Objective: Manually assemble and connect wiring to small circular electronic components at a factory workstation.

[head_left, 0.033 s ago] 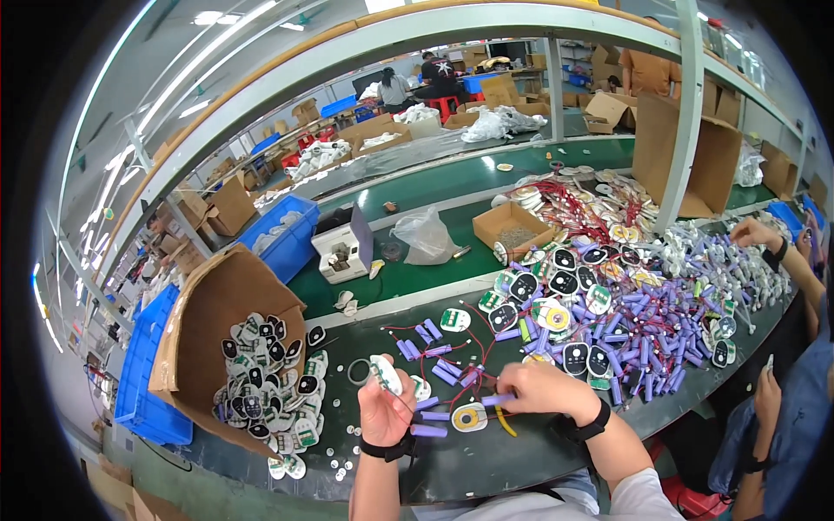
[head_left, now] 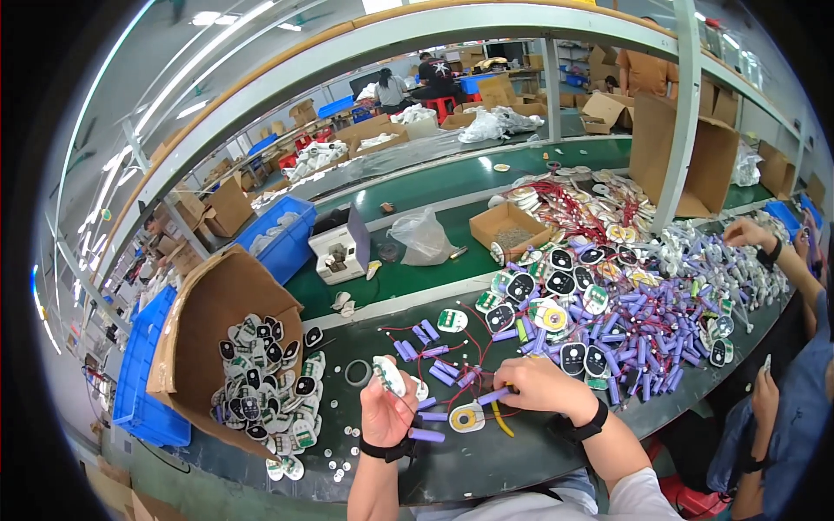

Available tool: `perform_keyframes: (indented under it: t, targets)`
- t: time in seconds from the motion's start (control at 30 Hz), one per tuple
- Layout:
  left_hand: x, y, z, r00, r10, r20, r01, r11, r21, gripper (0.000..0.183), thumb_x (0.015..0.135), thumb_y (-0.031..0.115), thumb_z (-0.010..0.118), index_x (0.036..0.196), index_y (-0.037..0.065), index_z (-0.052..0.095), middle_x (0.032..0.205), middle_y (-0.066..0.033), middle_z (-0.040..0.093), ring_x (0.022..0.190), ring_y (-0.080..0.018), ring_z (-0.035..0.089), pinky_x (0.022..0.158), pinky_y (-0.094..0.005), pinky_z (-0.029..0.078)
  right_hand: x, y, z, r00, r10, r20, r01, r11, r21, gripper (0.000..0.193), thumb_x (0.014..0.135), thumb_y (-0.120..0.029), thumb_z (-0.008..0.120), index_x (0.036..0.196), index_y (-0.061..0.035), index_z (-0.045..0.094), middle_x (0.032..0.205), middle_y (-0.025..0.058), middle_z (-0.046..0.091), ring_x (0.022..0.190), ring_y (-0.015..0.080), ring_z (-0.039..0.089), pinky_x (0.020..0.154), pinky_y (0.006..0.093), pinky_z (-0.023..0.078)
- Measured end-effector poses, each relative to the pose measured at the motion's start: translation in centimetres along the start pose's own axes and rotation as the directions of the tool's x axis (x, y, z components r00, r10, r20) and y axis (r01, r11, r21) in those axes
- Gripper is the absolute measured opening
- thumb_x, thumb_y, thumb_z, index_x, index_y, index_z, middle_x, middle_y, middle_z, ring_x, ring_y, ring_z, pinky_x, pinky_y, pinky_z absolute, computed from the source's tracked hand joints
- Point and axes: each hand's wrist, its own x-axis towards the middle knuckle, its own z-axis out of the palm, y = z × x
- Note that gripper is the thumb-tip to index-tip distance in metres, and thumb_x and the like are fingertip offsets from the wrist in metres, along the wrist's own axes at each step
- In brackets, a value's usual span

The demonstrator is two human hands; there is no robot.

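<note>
Upright in my left hand (head_left: pixel 387 419) is a white plastic housing piece with a green circuit board (head_left: pixel 388 377), pinched between the fingers. My right hand (head_left: pixel 546 385) has its fingertips closed on one end of a purple battery cell (head_left: pixel 494 397); the fingers partly hide it. Just below the cell lies a white oval piece with a yellow ring (head_left: pixel 467 418). A yellow-handled tool (head_left: pixel 501 421) lies beside it, under the right hand. Loose purple cells (head_left: pixel 427 434) with red wires are spread between and beyond my hands.
A tilted cardboard box (head_left: pixel 204 313) spills finished-looking housings (head_left: pixel 261 378) at the left. To the right rises a heap of purple cells (head_left: pixel 647 343). Behind are a small open carton (head_left: pixel 512 227) and a green conveyor (head_left: pixel 434 187). A co-worker's arm (head_left: pixel 795 260) reaches in at far right.
My right hand has shifted slightly left, and the purple cell in it now slants with its left end lower. My left hand keeps its hold almost unmoved.
</note>
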Motion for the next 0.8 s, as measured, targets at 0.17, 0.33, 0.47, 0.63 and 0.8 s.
perform_keyframes:
  t: [0.17, 0.33, 0.47, 0.63, 0.8]
  targets:
    - [0.2, -1.2, -0.2, 0.994, -0.033, -0.107, 0.044, 0.994, 0.097, 0.032, 0.09, 0.02, 0.052, 0.118, 0.007, 0.047, 0.074, -0.0056, 0.052, 0.057, -0.0082, 0.046, 0.045, -0.0179, 0.041, -1.3, 0.4, -2.3, 0.978, 0.21, -0.02, -0.209, 0.977, 0.048, 0.015, 0.074, -0.018, 0.065, 0.08, -0.0037, 0.064, 0.072, 0.0114, 0.065, 0.066, 0.0296, 0.063, 0.059, 0.0367, 0.049]
    - [0.2, -1.9, 0.5, 0.994, -0.039, -0.104, 0.057, 0.982, 0.183, 0.03, 0.088, 0.017, 0.055, 0.117, 0.008, 0.048, 0.074, -0.0035, 0.05, 0.059, -0.0092, 0.044, 0.048, -0.018, 0.039, -3.8, 1.4, -1.6, 0.877, 0.465, -0.117, -0.471, 0.788, -0.396, 0.024, 0.069, -0.026, 0.069, 0.069, -0.0025, 0.065, 0.068, 0.0129, 0.063, 0.063, 0.0297, 0.064, 0.058, 0.0398, 0.05]
    - [0.1, -2.1, 0.5, 0.997, -0.052, -0.055, 0.061, 0.983, 0.176, 0.028, 0.087, 0.016, 0.055, 0.113, 0.008, 0.049, 0.076, -0.0033, 0.05, 0.059, -0.0098, 0.044, 0.048, -0.018, 0.04, -4.4, 1.5, 0.2, 0.922, 0.333, -0.197, -0.385, 0.837, -0.388, 0.032, 0.069, -0.035, 0.072, 0.072, -0.0032, 0.066, 0.068, 0.011, 0.063, 0.062, 0.0276, 0.064, 0.056, 0.0382, 0.05]
    - [0.1, -2.0, 0.2, 0.996, -0.082, -0.021, 0.084, 0.993, 0.084, 0.026, 0.087, 0.015, 0.055, 0.11, 0.006, 0.049, 0.077, -0.0057, 0.05, 0.06, -0.0106, 0.046, 0.05, -0.0188, 0.045, -2.7, 0.6, 1.6, 0.841, 0.523, -0.137, -0.53, 0.749, -0.398, 0.035, 0.07, -0.035, 0.072, 0.079, -0.0023, 0.066, 0.072, 0.0123, 0.065, 0.064, 0.0274, 0.064, 0.056, 0.0376, 0.051]
    - [0.0, -2.2, 0.4, 0.989, -0.085, -0.118, 0.096, 0.991, 0.092, 0.031, 0.085, 0.013, 0.054, 0.114, 0.007, 0.046, 0.082, -0.0111, 0.055, 0.06, -0.0145, 0.053, 0.051, -0.022, 0.049, -2.7, 3.6, 2.7, 0.876, 0.454, -0.161, -0.481, 0.83, -0.281, 0.029, 0.073, -0.028, 0.07, 0.079, -0.0001, 0.064, 0.072, 0.0129, 0.065, 0.064, 0.0247, 0.064, 0.054, 0.0355, 0.05]
